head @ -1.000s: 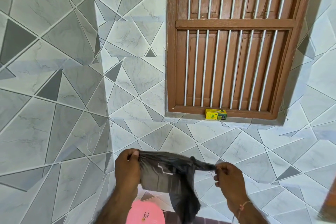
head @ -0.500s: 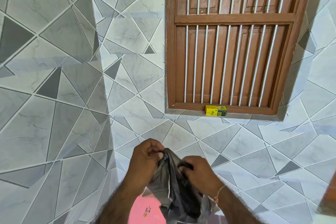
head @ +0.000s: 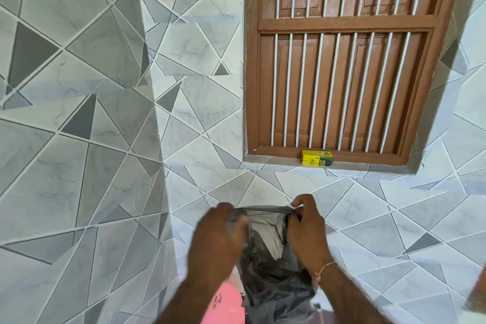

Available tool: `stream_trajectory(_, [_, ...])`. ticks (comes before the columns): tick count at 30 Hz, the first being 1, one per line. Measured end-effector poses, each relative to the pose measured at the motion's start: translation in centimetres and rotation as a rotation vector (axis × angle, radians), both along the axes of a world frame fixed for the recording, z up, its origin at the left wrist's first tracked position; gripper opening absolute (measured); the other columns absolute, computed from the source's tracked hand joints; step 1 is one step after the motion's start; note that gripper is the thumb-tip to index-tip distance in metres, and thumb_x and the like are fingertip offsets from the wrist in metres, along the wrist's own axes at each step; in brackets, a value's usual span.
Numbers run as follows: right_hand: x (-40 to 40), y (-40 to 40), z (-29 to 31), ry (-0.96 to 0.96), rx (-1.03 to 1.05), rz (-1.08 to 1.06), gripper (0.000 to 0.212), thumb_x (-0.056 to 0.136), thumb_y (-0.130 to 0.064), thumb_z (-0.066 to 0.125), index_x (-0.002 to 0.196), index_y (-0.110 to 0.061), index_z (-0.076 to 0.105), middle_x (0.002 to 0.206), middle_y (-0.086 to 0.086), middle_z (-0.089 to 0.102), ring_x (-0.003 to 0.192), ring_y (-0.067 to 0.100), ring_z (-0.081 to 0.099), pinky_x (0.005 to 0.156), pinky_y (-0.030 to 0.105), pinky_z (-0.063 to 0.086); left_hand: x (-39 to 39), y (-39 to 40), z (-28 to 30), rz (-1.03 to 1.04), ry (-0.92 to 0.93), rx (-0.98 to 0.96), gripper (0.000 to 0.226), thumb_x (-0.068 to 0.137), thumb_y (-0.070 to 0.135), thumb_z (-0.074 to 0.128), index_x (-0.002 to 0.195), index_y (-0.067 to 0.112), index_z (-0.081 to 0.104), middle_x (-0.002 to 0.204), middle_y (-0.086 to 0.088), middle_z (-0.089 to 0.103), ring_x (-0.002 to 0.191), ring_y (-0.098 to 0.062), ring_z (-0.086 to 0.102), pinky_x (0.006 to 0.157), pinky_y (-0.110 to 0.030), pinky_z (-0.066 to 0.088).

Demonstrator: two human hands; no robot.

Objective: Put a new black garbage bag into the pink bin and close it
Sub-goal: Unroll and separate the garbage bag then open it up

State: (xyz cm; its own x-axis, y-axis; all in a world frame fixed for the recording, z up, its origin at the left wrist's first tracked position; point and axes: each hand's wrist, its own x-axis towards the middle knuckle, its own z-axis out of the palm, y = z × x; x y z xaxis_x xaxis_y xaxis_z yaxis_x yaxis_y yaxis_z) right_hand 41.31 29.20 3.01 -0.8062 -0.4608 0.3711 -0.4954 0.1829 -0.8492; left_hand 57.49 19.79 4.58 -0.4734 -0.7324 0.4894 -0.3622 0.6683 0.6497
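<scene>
Black plastic garbage bag [head: 265, 265] hangs between our two hands at the bottom centre, w/ its top edge pulled taut in front of the tiled wall [head: 200, 155]. Our left hand [head: 218, 239] is closed on the bag's left rim; our right hand [head: 305, 229], w/ a thread band at the wrist, pinches the right rim btw thumb and fingers. Bag mouth is parted, pale inside showing. Pink bin [head: 226, 305] sits just below, partly behind the bag and left forearm. Yellow box [head: 317, 158] rests on the brown window's [head: 342, 60] sill.
</scene>
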Motion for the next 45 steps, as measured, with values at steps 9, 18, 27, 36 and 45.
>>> stream_trajectory(9, [-4.6,4.7,0.0,-0.006,-0.046,-0.342,0.027,0.081,0.010,0.041,0.089,-0.016,0.045,0.069,0.016,0.057,0.067,0.038,0.055,0.062,0.034,0.037,-0.7,-2.7,-5.6,0.007,-0.138,0.285,0.037,0.069,-0.006,0.054,0.070,0.031,0.060,0.081,-0.003,0.064,0.075,-0.023,0.060,0.069,-0.035,0.048])
stream_trajectory(18, [-3.1,6.7,-2.3,0.539,0.409,-0.100,0.050,0.070,-0.022,0.076,0.115,-0.026,0.054,0.110,0.003,0.062,0.103,0.025,0.055,0.084,0.040,0.047,-2.3,-1.5,-0.8,-0.125,0.149,0.245,0.048,0.083,-0.014,0.048,0.091,0.030,0.066,0.097,0.011,0.066,0.090,-0.004,0.061,0.075,-0.008,0.047])
stream_trajectory(27, [0.5,1.3,0.6,0.330,0.161,0.433,0.026,0.087,0.000,0.044,0.085,-0.026,0.044,0.072,-0.011,0.056,0.063,0.010,0.047,0.062,0.026,0.042,-1.5,-1.5,2.0,-0.275,0.138,0.148,0.057,0.074,-0.020,0.043,0.068,0.031,0.067,0.081,0.020,0.070,0.084,0.006,0.063,0.076,-0.005,0.047])
stream_trajectory(36, [-1.9,1.2,1.6,0.370,-0.023,0.176,0.044,0.078,0.017,0.040,0.078,-0.027,0.036,0.062,-0.008,0.046,0.057,0.011,0.039,0.059,0.030,0.037,2.0,-2.5,1.4,-0.329,-0.143,-0.133,0.014,0.084,0.035,0.058,0.095,0.032,0.066,0.092,0.016,0.064,0.075,0.003,0.054,0.073,-0.022,0.045])
stream_trajectory(45, [-4.0,3.2,0.9,0.939,0.675,0.003,0.017,0.067,-0.002,0.054,0.077,-0.013,0.063,0.085,0.006,0.058,0.053,0.033,0.058,0.040,0.035,0.042,1.3,-4.8,0.0,-0.008,-0.651,-0.508,0.020,0.079,0.028,0.058,0.096,0.022,0.067,0.090,-0.004,0.063,0.085,-0.031,0.066,0.064,-0.034,0.046])
